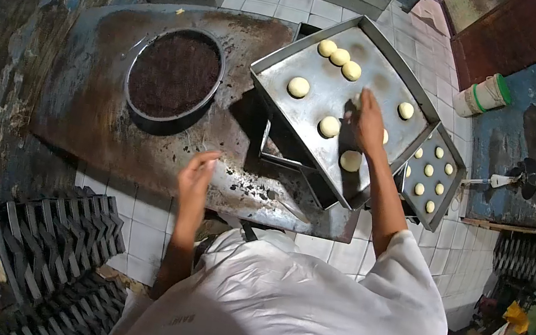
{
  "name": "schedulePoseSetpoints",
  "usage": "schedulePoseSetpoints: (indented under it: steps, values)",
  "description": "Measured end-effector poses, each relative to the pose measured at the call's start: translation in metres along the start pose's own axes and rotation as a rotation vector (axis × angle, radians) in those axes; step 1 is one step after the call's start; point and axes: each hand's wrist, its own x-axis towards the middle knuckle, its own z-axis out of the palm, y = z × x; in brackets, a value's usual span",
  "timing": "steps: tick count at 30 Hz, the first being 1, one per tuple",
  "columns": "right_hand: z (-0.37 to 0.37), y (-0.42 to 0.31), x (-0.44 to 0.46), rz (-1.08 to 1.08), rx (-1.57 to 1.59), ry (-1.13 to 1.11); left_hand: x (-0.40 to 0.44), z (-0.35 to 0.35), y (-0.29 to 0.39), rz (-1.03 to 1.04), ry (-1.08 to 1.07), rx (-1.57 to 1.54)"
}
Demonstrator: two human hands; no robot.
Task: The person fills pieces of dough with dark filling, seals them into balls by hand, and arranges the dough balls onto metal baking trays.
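My right hand is over a large metal baking tray, with its fingers bunched and pointing down. What is under the fingertips, if anything, is hidden. Pale round dough balls lie spaced on this tray, among them one left of the hand, one to its right and one nearer me. Three more sit close together toward the far side. My left hand hovers near the table's front edge, fingers apart and slightly bent, holding nothing visible. Beyond it stands a round metal basin filled with dark brown crumbly filling.
The tray rests on other trays at the right end of a worn metal table. A second tray of dough balls lies lower right. Stacked dark pans stand at lower left. Buckets and a fan are right.
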Motion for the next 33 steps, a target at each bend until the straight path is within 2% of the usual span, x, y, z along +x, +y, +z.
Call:
schedulePoseSetpoints:
  steps: [2, 4, 5, 7, 8, 10, 11, 12, 15, 16, 17, 19, 20, 21, 24, 26, 27, 29, 30, 31, 33]
  values:
    - [0.022, 0.020, 0.000, -0.062, -0.058, -0.043, -0.010, -0.029, 0.000, -0.014, 0.140, 0.035]
    - [0.011, 0.013, 0.003, 0.048, -0.231, -0.236, -0.024, -0.062, -0.011, -0.021, 0.266, 0.110]
    - [-0.002, 0.008, 0.020, 0.046, -0.226, -0.235, -0.034, -0.070, -0.010, -0.013, 0.345, 0.149]
    - [-0.027, 0.004, 0.065, 0.372, -0.041, -0.456, -0.049, -0.092, -0.028, -0.057, 0.422, 0.144]
    - [0.005, 0.018, 0.067, 0.337, -0.093, -0.159, -0.056, -0.100, -0.037, -0.078, 0.502, 0.068]
    - [0.061, 0.034, 0.057, 0.319, -0.172, -0.088, -0.063, -0.108, -0.047, -0.118, 0.618, -0.063]
    - [0.076, 0.032, 0.058, 0.298, -0.247, -0.022, -0.064, -0.108, -0.049, -0.112, 0.618, -0.063]
    - [0.070, 0.020, 0.061, 0.391, -0.169, -0.074, -0.065, -0.108, -0.050, -0.111, 0.624, -0.083]
    - [0.052, 0.008, 0.065, 0.416, -0.122, -0.139, -0.064, -0.105, -0.044, -0.090, 0.624, -0.100]
    - [0.051, 0.011, 0.066, 0.363, -0.188, 0.004, -0.060, -0.099, -0.042, -0.072, 0.612, -0.104]
    - [0.043, 0.016, 0.078, 0.348, -0.184, 0.014, -0.053, -0.090, -0.039, -0.060, 0.621, -0.114]
    - [0.028, 0.021, 0.086, 0.186, -0.236, 0.048, -0.049, -0.074, -0.029, -0.017, 0.581, -0.065]
    - [0.036, 0.027, 0.090, 0.057, -0.229, 0.153, -0.042, -0.072, -0.036, -0.020, 0.563, -0.113]
    - [0.030, 0.018, 0.094, 0.032, -0.311, 0.052, -0.036, -0.060, -0.029, 0.000, 0.491, -0.136]
    - [0.039, 0.033, 0.104, -0.056, -0.348, -0.015, -0.010, -0.022, -0.018, -0.017, 0.383, -0.161]
    - [0.008, 0.003, 0.108, 0.254, -0.055, -0.171, 0.005, 0.008, -0.005, 0.007, 0.233, -0.039]
    - [-0.002, 0.001, 0.106, 0.251, -0.050, -0.163, 0.011, 0.023, 0.004, 0.025, 0.158, -0.048]
    - [-0.023, -0.002, 0.091, 0.405, 0.890, -0.274, 0.024, 0.055, 0.016, 0.069, 0.022, -0.065]
    - [-0.049, -0.032, 0.075, 0.362, 1.026, -0.253, 0.030, 0.071, 0.020, 0.090, -0.038, -0.074]
    - [-0.069, -0.054, 0.061, 0.436, 1.108, -0.340, 0.037, 0.085, 0.027, 0.076, -0.100, -0.052]
    - [-0.091, -0.093, 0.028, 0.438, 1.336, -0.463, 0.045, 0.116, 0.039, 0.018, -0.175, -0.168]
